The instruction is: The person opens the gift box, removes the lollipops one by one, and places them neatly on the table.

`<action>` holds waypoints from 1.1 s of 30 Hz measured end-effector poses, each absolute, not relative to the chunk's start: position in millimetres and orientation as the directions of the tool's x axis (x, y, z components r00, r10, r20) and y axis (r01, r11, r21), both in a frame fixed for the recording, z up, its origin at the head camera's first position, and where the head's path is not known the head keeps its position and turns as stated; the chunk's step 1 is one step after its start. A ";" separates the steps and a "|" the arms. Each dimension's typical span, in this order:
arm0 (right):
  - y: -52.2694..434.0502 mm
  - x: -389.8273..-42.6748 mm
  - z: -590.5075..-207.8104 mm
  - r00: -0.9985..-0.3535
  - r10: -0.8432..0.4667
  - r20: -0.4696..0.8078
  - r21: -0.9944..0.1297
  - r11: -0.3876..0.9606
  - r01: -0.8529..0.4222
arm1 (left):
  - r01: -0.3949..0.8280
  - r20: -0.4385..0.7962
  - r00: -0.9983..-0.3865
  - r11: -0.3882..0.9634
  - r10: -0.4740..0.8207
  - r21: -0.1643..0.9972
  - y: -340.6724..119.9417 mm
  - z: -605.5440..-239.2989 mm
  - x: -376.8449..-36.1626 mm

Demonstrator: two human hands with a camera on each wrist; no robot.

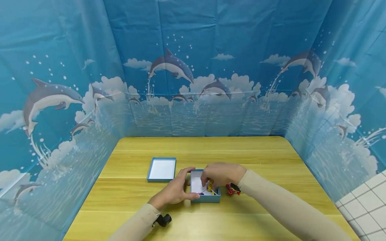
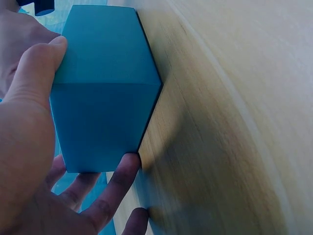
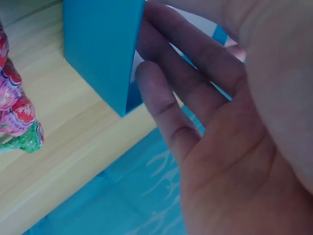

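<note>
1. A small blue box [image 1: 205, 198] sits on the wooden table [image 1: 265, 157], near the front edge and about midway across.
2. The left hand [image 1: 176, 190] grips the box from its left side: the thumb lies along the near left corner and the fingers curl round the far left wall. In the left wrist view the thumb presses one blue face of the box [image 2: 105, 93] and the fingertips touch its lower edge against the table [image 2: 230, 122].
3. The right hand [image 1: 221, 174] reaches over the box from the right, fingers bent down into the open top.
4. Its fingertips are at a small multicoloured piece [image 1: 210, 186] inside the box; whether they actually pinch it I cannot tell, since the hand covers the contact.
5. In the right wrist view the fingers [image 3: 195, 98] lie fairly straight, close to the box wall [image 3: 100, 49]; nothing is seen held there.
6. A red and black band [image 1: 233, 189] sits at the right wrist, just right of the box. The right wrist view shows red, pink and green pieces [image 3: 17, 112] over the table.
7. The lid [image 1: 162, 169] lies open side up on the table, left of and behind the box, apart from it.
8. A blue dolphin-print backdrop [image 1: 193, 67] encloses the table on three sides.
</note>
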State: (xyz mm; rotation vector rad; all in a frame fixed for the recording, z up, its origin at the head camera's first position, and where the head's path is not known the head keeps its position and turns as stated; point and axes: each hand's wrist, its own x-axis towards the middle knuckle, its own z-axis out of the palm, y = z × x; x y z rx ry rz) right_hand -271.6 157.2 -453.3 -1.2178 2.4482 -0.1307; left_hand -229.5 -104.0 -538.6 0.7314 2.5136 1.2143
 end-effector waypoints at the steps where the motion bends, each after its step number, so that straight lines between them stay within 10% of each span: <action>1: 155.0 -271.8 -454.0 -0.538 -0.778 -0.325 -0.249 0.619 -0.745 | 0.331 -0.008 -0.840 0.524 0.542 0.785 -104.2 -538.7 -229.4; 33: 145.3 -288.5 -472.7 -0.514 -0.839 -0.177 -0.323 0.543 -0.775 | 0.349 0.003 -0.841 0.538 0.540 0.767 -104.8 -539.6 -229.6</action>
